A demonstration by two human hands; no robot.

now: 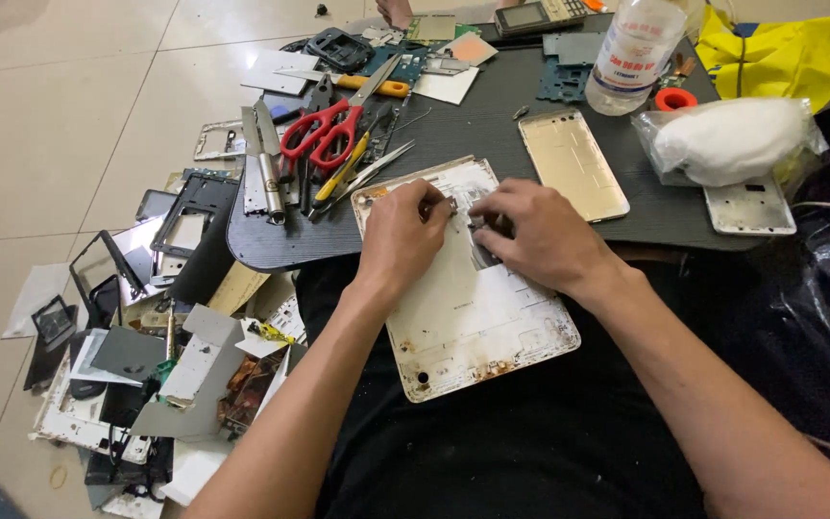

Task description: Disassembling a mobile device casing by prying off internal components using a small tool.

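We have the white tablet back shell (468,308) half on our lap, half on the dark table (492,125). Left hand (401,235) and right hand (535,235) pinch a small part near its top; next comes a careful pull.

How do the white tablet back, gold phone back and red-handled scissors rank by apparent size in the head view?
1. white tablet back, though nearest the camera
2. gold phone back
3. red-handled scissors, close to the phone back; unsure
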